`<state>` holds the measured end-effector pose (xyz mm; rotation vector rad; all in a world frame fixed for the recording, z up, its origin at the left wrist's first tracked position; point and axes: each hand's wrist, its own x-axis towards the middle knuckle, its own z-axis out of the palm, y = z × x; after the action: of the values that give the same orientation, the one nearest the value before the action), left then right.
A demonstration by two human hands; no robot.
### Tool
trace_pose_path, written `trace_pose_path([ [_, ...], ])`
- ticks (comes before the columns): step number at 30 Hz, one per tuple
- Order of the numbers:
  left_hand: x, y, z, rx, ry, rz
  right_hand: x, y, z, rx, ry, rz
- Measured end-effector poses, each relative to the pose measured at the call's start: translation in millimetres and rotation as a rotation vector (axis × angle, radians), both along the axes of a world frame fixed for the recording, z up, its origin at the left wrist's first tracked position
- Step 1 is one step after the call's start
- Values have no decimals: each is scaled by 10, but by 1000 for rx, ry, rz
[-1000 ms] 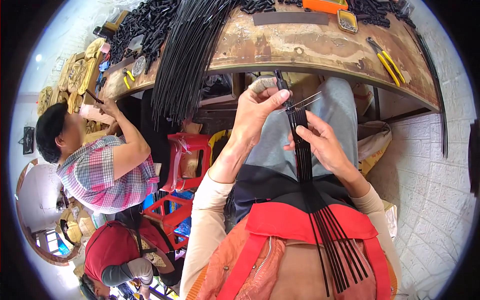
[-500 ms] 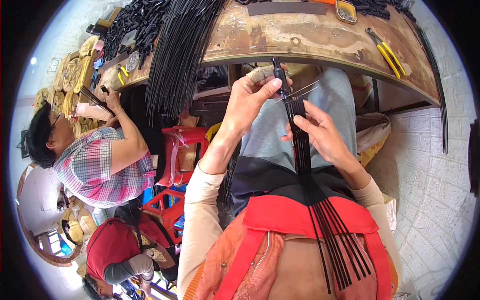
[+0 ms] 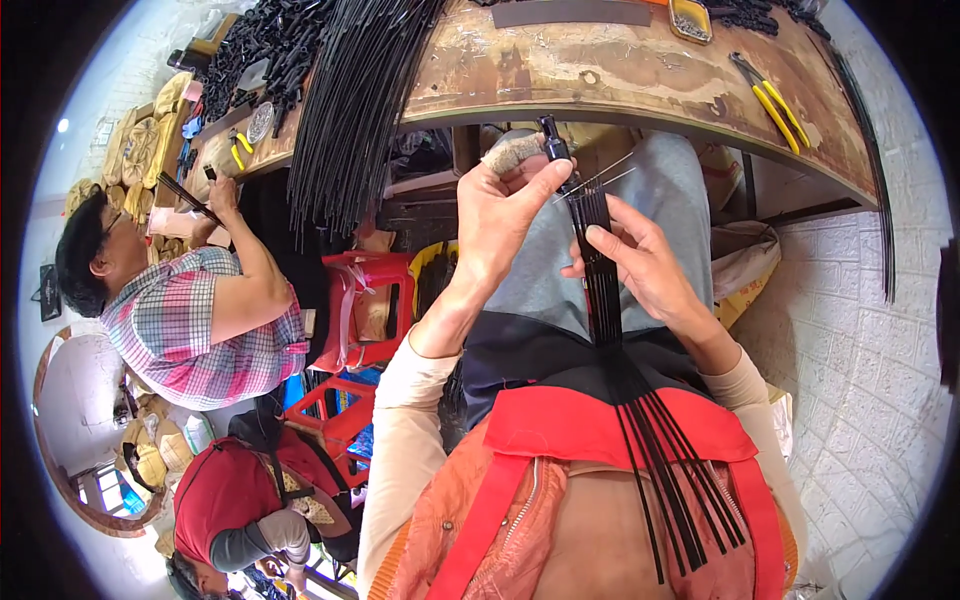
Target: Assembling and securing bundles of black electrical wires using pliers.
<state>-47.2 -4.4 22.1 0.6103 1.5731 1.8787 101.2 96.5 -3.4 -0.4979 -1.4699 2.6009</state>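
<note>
My left hand (image 3: pixel 505 215) is closed on a black tubular plastic piece (image 3: pixel 554 140), thumb pressed against its side. A beige cloth wrap (image 3: pixel 514 153) covers one finger of that hand. Below the tube, a bundle of thin black rods (image 3: pixel 602 290), resembling umbrella ribs, runs down over my lap and fans out across the red apron top (image 3: pixel 540 425). Thin metal wires (image 3: pixel 618 168) stick out crosswise where the rods meet the tube. My right hand (image 3: pixel 645 262) grips the upper part of the bundle between thumb and fingers; some fingertips are hidden behind it.
Ahead stands a worn wooden table (image 3: pixel 560 70) with yellow-handled pliers (image 3: pixel 772 100), a small yellow tray (image 3: pixel 690 20) of metal bits, and a large sheaf of black rods (image 3: pixel 350 110) overhanging its edge. Red stools (image 3: pixel 365 300) and two people are at left; a white wall (image 3: pixel 850 400) is at right.
My left thumb and fingers have shifted slightly on the tube, and the wrapped finger sticks out further left. My right hand stays almost still. The person at left has moved their hands a little.
</note>
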Motion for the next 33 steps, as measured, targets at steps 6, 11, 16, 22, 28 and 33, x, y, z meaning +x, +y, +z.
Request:
trace_pose_path([
  [6,-56,-39,-19,25,-89,-84,-8,1,-11,-8,35,16],
  [11,-9,-90,24,3,-80,-27,-47,10,-48,-54,45,12],
  [16,4,-208,117,3,-95,-121,-108,20,-17,-13,34,-4],
  [22,21,-166,128,-64,-3,17,-151,-3,-7,-5,44,15],
  [28,-16,-161,73,-15,-43,-8,-115,-9,12,15,42,13],
  [33,-110,-188,-80,206,-312,-163,-104,-7,23,13,61,38],
])
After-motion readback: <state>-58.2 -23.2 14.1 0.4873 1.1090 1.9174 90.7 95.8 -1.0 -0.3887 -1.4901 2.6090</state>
